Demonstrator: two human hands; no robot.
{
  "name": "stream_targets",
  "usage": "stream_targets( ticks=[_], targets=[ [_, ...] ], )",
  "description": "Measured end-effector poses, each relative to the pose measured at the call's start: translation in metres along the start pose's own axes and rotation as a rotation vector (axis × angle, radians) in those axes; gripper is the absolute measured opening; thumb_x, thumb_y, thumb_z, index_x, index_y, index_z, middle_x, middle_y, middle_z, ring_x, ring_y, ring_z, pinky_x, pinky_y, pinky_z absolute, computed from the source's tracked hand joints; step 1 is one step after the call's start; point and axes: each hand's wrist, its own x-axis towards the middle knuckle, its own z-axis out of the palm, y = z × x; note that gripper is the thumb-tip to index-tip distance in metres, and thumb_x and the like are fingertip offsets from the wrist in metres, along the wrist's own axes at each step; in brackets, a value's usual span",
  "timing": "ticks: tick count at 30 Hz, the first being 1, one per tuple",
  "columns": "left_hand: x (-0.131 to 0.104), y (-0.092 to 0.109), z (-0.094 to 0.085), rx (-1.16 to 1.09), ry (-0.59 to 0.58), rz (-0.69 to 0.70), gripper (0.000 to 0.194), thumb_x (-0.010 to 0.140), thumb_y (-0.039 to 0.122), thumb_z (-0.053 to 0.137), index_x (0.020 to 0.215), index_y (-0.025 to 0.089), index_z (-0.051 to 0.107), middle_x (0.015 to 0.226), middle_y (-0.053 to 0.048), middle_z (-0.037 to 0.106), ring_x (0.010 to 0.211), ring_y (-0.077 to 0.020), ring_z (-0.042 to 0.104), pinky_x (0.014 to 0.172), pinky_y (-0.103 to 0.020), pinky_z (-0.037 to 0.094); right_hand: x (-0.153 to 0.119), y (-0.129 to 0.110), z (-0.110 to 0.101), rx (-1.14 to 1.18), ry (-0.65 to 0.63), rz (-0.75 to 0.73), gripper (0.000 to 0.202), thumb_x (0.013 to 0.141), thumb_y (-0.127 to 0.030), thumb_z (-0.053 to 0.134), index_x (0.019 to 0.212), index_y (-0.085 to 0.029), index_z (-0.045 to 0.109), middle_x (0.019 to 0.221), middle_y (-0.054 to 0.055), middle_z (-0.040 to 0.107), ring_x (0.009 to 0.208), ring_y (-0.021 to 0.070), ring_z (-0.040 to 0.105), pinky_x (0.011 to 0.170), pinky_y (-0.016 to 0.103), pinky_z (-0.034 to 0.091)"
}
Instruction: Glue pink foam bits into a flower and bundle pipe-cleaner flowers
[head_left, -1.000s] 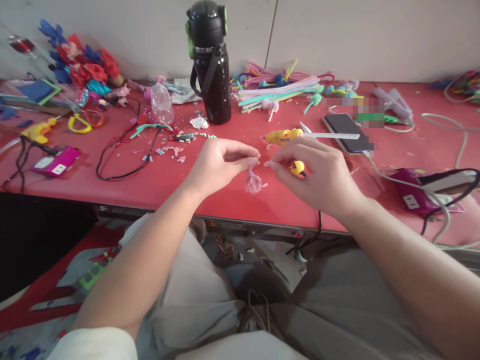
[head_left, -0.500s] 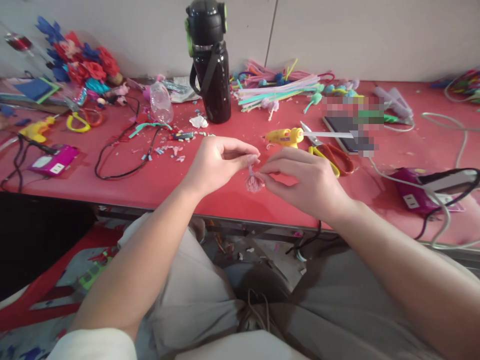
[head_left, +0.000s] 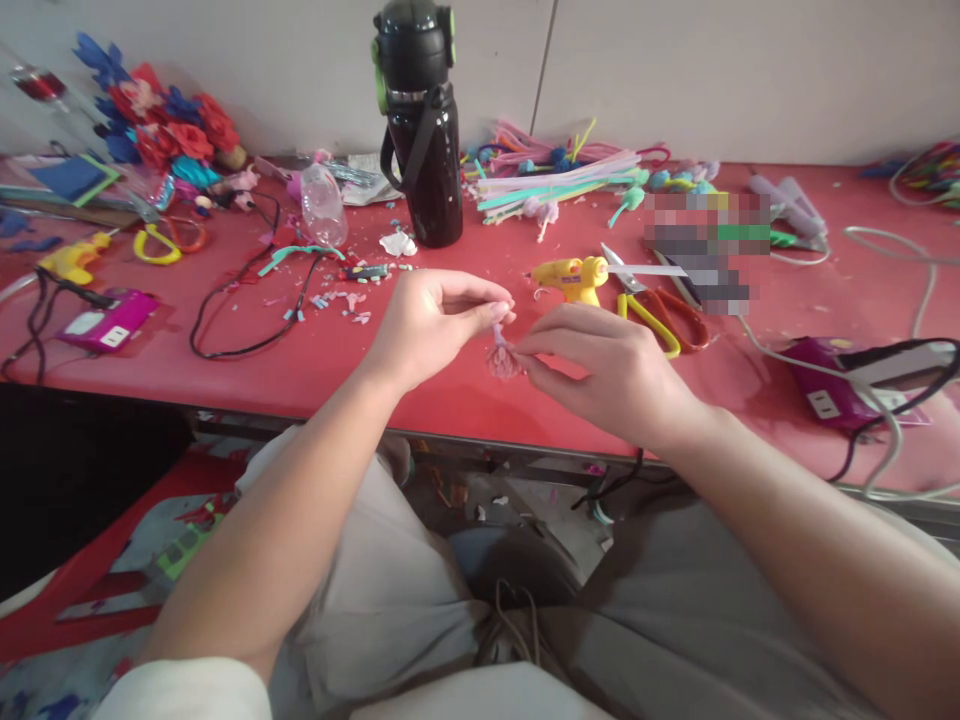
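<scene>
A small pink pipe-cleaner flower [head_left: 502, 360] hangs head down between my hands, above the front part of the red table. My left hand [head_left: 442, 325] pinches its short stem from above, thumb against fingertips. From the right, my right hand [head_left: 600, 360] has thumb and forefinger closed on the edge of the flower's head. A yellow glue gun [head_left: 568, 275] with a white glue stick lies just beyond my right hand. Beside it are scissors [head_left: 664, 318] with red and yellow handles, partly behind that hand.
A tall black bottle [head_left: 424, 150] stands at the back, near a bundle of pastel pipe cleaners [head_left: 559, 190]. Purple power boxes [head_left: 111, 322] with cables sit left and right. Scraps litter the red table [head_left: 247, 375]. A second yellow glue gun [head_left: 73, 258] lies far left.
Both hands have shifted very slightly left with the flower. The pinch of each hand on it stays much the same.
</scene>
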Motion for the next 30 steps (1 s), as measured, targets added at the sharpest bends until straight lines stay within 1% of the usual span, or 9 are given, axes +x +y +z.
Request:
stream_targets(
  ticks=[5,7,10,12,16,21,23,26,30],
  targets=[
    [0.0,-0.001,-0.002,0.014,0.025,0.016,0.019,0.081,0.033,0.086,0.089,0.017,0.082,0.093,-0.008,0.083,0.091,-0.0244,0.08,0.085,-0.037,0.068,0.0,-0.002,0.0,-0.06,-0.012,-0.016,0.02,0.099,-0.016,0.061,0.096,-0.024,0.078,0.095,0.006,0.077,0.085,0.0198,0.071,0.078,0.036,0.06],
    [0.001,-0.003,-0.003,0.019,0.035,0.031,0.018,0.081,0.032,0.086,0.089,0.017,0.082,0.093,-0.008,0.083,0.091,-0.0247,0.081,0.085,-0.038,0.068,0.0,-0.002,-0.002,-0.075,0.003,-0.013,0.02,0.099,-0.016,0.061,0.094,-0.024,0.078,0.094,0.006,0.076,0.084,0.02,0.071,0.08,0.037,0.06],
    [0.001,-0.005,-0.005,0.026,0.048,0.05,0.016,0.081,0.03,0.086,0.09,0.017,0.082,0.092,-0.007,0.083,0.091,-0.0252,0.081,0.085,-0.038,0.068,0.002,-0.002,-0.005,-0.076,0.039,0.042,0.018,0.097,-0.018,0.061,0.093,-0.025,0.077,0.094,0.006,0.076,0.086,0.0215,0.071,0.084,0.04,0.06],
    [0.001,-0.006,-0.007,0.041,0.052,0.055,0.016,0.082,0.03,0.085,0.092,0.018,0.082,0.094,-0.007,0.084,0.091,-0.0256,0.081,0.084,-0.039,0.069,0.002,-0.003,-0.007,-0.06,0.046,0.107,0.016,0.096,-0.02,0.061,0.09,-0.024,0.076,0.093,0.007,0.076,0.085,0.0221,0.071,0.082,0.04,0.06],
    [0.001,-0.005,-0.007,0.071,0.06,0.081,0.014,0.083,0.029,0.085,0.092,0.018,0.083,0.095,-0.007,0.084,0.091,-0.0247,0.081,0.085,-0.038,0.068,0.003,-0.004,-0.007,0.037,-0.006,0.29,0.014,0.094,-0.025,0.065,0.082,-0.022,0.073,0.083,0.005,0.073,0.073,0.0183,0.067,0.071,0.035,0.058],
    [-0.001,0.001,-0.003,0.085,0.079,0.134,0.014,0.082,0.028,0.086,0.092,0.019,0.083,0.096,-0.007,0.084,0.091,-0.0233,0.081,0.088,-0.038,0.068,0.007,-0.008,0.001,0.316,-0.047,0.607,0.018,0.092,-0.034,0.07,0.082,-0.02,0.074,0.08,0.005,0.075,0.073,0.0181,0.069,0.069,0.032,0.058],
    [-0.002,0.002,-0.002,0.091,0.091,0.153,0.013,0.082,0.028,0.086,0.092,0.02,0.084,0.098,-0.006,0.084,0.091,-0.0226,0.08,0.087,-0.037,0.068,0.008,-0.01,0.003,0.389,-0.048,0.689,0.022,0.09,-0.037,0.073,0.08,-0.018,0.074,0.079,0.006,0.075,0.074,0.019,0.069,0.069,0.033,0.058],
    [-0.004,0.004,-0.001,0.098,0.098,0.187,0.011,0.082,0.027,0.085,0.091,0.021,0.085,0.098,-0.005,0.084,0.089,-0.0216,0.08,0.085,-0.036,0.068,0.01,-0.013,0.004,0.427,-0.045,0.743,0.028,0.089,-0.043,0.076,0.077,-0.017,0.073,0.078,0.007,0.075,0.074,0.0196,0.068,0.069,0.035,0.058],
    [-0.005,0.006,0.001,0.106,0.083,0.192,0.011,0.082,0.028,0.086,0.091,0.022,0.085,0.097,-0.005,0.084,0.09,-0.0221,0.08,0.086,-0.037,0.067,0.01,-0.014,0.006,0.42,-0.034,0.738,0.033,0.088,-0.047,0.078,0.074,-0.018,0.071,0.074,0.006,0.074,0.071,0.0189,0.066,0.068,0.034,0.057]
  ],
)
